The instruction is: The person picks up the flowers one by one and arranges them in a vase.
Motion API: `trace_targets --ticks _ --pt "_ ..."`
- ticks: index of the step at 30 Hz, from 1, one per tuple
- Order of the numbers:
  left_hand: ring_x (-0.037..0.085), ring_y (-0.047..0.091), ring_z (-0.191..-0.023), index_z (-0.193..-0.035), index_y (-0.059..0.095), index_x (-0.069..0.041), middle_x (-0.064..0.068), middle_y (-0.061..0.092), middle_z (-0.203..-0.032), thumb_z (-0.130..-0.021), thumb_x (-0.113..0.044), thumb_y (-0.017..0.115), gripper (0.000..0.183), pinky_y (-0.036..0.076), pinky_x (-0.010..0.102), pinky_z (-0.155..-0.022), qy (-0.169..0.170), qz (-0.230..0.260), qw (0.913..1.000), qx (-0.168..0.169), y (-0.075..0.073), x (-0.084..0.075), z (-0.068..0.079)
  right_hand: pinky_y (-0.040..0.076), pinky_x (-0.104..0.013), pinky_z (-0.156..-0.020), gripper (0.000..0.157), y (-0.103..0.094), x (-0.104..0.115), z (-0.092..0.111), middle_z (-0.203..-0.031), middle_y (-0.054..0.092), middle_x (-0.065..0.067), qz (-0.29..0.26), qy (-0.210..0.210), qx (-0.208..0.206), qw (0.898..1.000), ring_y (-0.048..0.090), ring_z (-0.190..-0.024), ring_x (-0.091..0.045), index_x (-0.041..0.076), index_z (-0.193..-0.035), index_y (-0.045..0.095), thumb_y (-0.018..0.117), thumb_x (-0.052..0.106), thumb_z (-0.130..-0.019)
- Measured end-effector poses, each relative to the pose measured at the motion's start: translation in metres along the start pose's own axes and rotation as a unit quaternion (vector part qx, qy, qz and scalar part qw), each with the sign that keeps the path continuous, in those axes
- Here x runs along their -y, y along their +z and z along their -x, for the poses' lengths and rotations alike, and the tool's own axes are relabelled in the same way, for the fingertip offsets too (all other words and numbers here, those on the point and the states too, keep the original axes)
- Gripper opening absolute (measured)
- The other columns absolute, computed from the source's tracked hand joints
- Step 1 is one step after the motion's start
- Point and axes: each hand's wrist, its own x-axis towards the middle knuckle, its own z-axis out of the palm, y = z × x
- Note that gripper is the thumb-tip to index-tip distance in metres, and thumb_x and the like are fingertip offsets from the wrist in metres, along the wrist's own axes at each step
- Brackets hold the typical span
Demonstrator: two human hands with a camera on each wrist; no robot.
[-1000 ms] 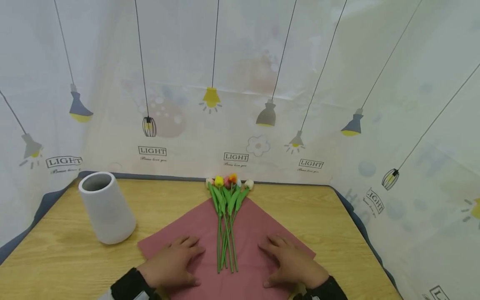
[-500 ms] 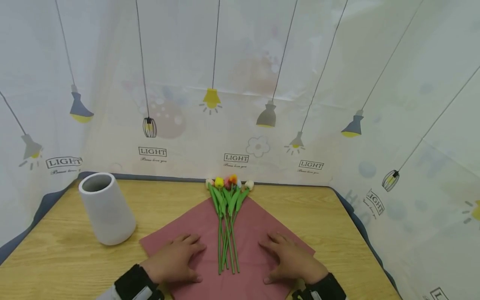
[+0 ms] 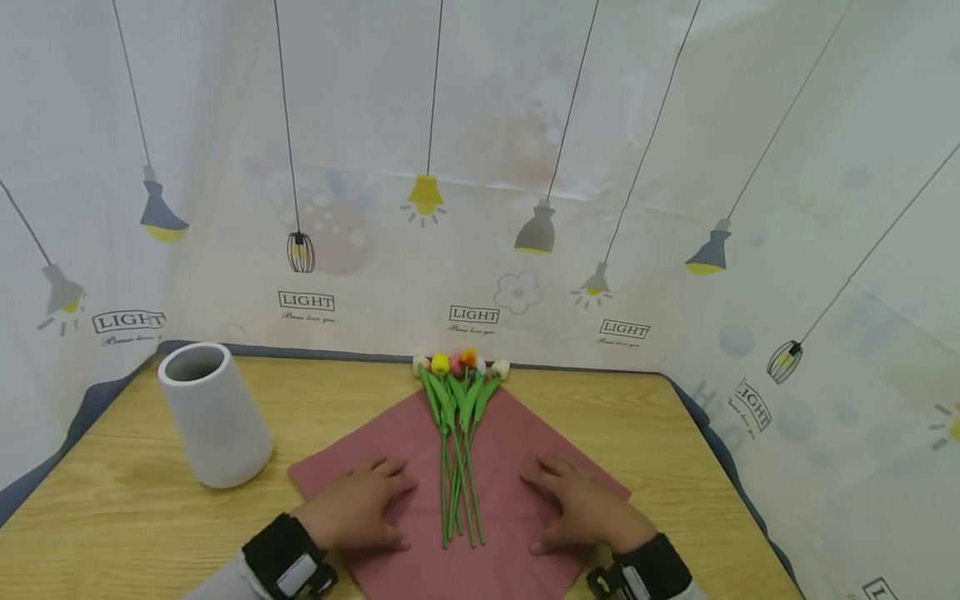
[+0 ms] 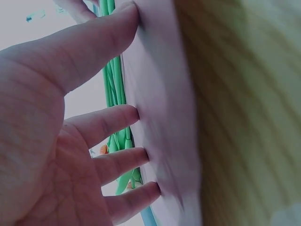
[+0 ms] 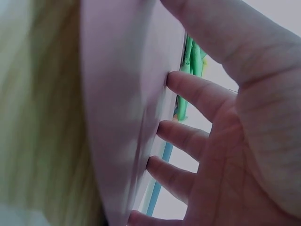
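Observation:
A sheet of dusty-pink wrapping paper [image 3: 420, 575] lies with one corner pointing to the back of the table. On its middle rests a bunch of artificial tulips [image 3: 459, 433], green-stemmed, with yellow, orange, red, pink and white heads just past the paper's far corner. My left hand [image 3: 356, 504] rests its spread fingertips on the paper left of the stems. To their right, my right hand [image 3: 588, 504] touches the paper the same way. Both wrist views show the fingertips of the left hand [image 4: 80, 117] and right hand [image 5: 221, 127] pressing the sheet, nothing gripped.
A white tapered vase [image 3: 217, 425] stands upright on the wooden table [image 3: 97, 517] at the left. Behind the table hangs a pale curtain [image 3: 390, 267] printed with lamps, close to the flower heads.
The left hand has slid slightly right and away from me, and the paper's left corner has shifted right with it. The tulip stems have moved slightly right; the right hand has barely moved.

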Motion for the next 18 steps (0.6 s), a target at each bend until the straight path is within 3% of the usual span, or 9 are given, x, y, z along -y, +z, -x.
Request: trace_targets --ticks 9,18 --pt "0.036 0.028 -0.130 -0.132 0.053 -0.022 0.011 0.038 -0.145 -0.068 -0.061 0.070 0.077 0.029 0.068 -0.102 -0.001 -0.012 0.9999 -0.010 0.001 0.003 -0.008 0.043 -0.054 -0.098 0.094 -0.001 -0.009 -0.005 -0.150 0.028 -0.014 0.011 -0.012 -0.006 1.000 0.022 -0.134 -0.034 0.027 -0.141 0.041 0.073 0.066 -0.061" --pt "0.035 0.025 -0.132 -0.133 0.052 -0.020 0.011 0.037 -0.146 -0.069 -0.061 0.070 0.078 0.026 0.070 -0.103 0.002 -0.008 0.9999 -0.012 0.001 0.004 -0.014 0.043 -0.056 -0.098 0.092 -0.008 -0.009 -0.007 -0.151 0.025 -0.014 -0.013 -0.004 0.005 1.000 0.021 -0.134 -0.037 0.025 -0.141 0.041 0.075 0.060 -0.063"
